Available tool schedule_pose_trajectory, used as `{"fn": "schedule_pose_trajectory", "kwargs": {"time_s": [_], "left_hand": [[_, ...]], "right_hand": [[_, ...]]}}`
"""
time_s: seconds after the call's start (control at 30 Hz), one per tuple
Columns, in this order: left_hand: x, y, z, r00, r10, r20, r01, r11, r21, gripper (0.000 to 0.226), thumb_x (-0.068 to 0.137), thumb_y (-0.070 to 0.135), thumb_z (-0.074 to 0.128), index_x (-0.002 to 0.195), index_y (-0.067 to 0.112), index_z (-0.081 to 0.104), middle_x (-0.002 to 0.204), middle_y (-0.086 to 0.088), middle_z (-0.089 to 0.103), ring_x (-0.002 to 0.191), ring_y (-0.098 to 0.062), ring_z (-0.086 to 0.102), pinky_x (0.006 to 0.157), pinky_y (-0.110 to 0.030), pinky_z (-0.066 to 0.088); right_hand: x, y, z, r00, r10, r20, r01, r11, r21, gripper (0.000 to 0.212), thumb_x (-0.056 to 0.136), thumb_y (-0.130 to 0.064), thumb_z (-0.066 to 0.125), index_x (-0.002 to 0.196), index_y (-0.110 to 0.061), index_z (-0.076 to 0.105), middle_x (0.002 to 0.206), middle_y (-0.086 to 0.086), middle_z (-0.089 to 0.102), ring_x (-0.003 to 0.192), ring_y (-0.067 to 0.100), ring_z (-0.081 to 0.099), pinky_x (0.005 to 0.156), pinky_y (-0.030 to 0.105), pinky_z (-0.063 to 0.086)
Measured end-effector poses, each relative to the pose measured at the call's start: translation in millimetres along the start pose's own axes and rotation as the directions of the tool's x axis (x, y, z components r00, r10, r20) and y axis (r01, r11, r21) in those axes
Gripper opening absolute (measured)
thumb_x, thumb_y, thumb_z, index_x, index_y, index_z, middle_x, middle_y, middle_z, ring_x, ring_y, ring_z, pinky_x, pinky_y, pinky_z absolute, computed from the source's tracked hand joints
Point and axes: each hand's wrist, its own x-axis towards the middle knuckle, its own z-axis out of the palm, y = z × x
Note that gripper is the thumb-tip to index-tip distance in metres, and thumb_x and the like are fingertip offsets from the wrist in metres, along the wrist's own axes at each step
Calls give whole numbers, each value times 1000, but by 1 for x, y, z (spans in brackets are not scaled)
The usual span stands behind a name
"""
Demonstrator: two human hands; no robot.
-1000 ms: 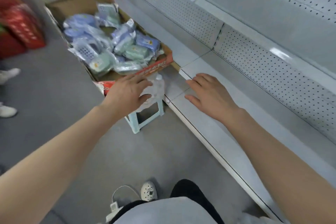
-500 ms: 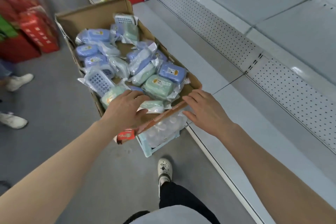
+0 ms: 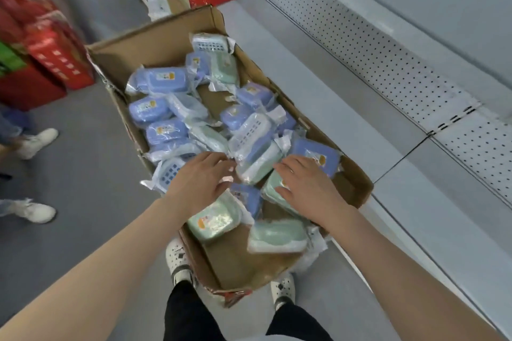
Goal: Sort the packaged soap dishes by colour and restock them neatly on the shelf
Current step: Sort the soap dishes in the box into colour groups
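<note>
Shelf [image 3: 346, 108] at right; sorting step: left hand [image 3: 198, 181], right hand [image 3: 307, 185] spread empty over boxed soap dishes [image 3: 166, 80]; next, grasp one colour.

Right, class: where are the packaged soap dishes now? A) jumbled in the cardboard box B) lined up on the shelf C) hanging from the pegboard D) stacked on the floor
A: the blue soap dishes and green soap dishes lie mixed together in the cardboard box.
</note>
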Motion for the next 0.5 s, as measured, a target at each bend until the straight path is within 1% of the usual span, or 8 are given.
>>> {"fn": "schedule_pose_trajectory", "kwargs": {"time_s": [0.07, 0.13, 0.2, 0.27, 0.33, 0.4, 0.5], "left_hand": [[5, -38, 3, 999, 48, 15, -48, 999, 2, 43, 74, 25, 79, 114, 15, 67, 112, -7, 66, 98, -30, 62, 84, -38, 53], [7, -77, 4, 995, 85, 58, -85, 996, -4, 45, 70, 23, 81, 112, 14, 68, 112, -7, 67, 97, -32, 63, 84, -38, 52], [8, -116, 7, 989, 103, 110, -103, 995, -5, 51, 63, 23, 85, 111, 16, 69, 110, -7, 67, 96, -33, 64, 81, -38, 54], [8, -151, 12, 977, 132, 171, -134, 991, 2, 57, 59, 26, 88, 112, 17, 68, 111, -9, 66, 96, -34, 64, 79, -41, 55], [9, -181, 20, 958, 172, 229, -182, 983, 23, 58, 62, 34, 86, 114, 17, 67, 115, -10, 65, 100, -35, 63, 82, -42, 54], [12, -202, 26, 948, 192, 254, -208, 978, 35, 58, 67, 41, 83, 117, 17, 65, 119, -10, 63, 104, -33, 62, 86, -42, 53], [22, -214, 27, 932, 242, 270, -255, 967, 13, 58, 70, 44, 80, 119, 17, 65, 122, -10, 63, 108, -34, 60, 90, -44, 51]], "right_hand": [[26, -20, 11, 998, 55, 15, -55, 998, -4, 53, 79, -30, 76, 123, -6, 61, 120, 13, 62, 113, 31, 57, 98, 44, 50], [50, -41, 20, 992, 125, 23, -125, 992, 15, 55, 74, -29, 80, 121, -7, 62, 120, 14, 61, 112, 33, 58, 95, 44, 51], [70, -61, 29, 982, 183, 40, -183, 983, 8, 56, 73, -30, 81, 121, -8, 62, 122, 15, 61, 111, 34, 59, 93, 45, 52], [86, -74, 38, 972, 228, 64, -227, 974, -17, 58, 75, -30, 80, 125, -9, 61, 125, 16, 58, 115, 36, 56, 97, 46, 49], [99, -84, 45, 949, 303, 89, -301, 953, -43, 57, 76, -28, 79, 127, -10, 60, 129, 17, 54, 117, 38, 53, 99, 48, 48], [108, -90, 46, 920, 381, 92, -376, 924, -66, 56, 75, -26, 79, 126, -10, 60, 129, 17, 52, 114, 38, 53, 95, 48, 48], [119, -97, 40, 886, 458, 77, -453, 888, -76, 55, 73, -23, 79, 123, -11, 61, 124, 15, 55, 108, 36, 55, 91, 45, 50]]}}
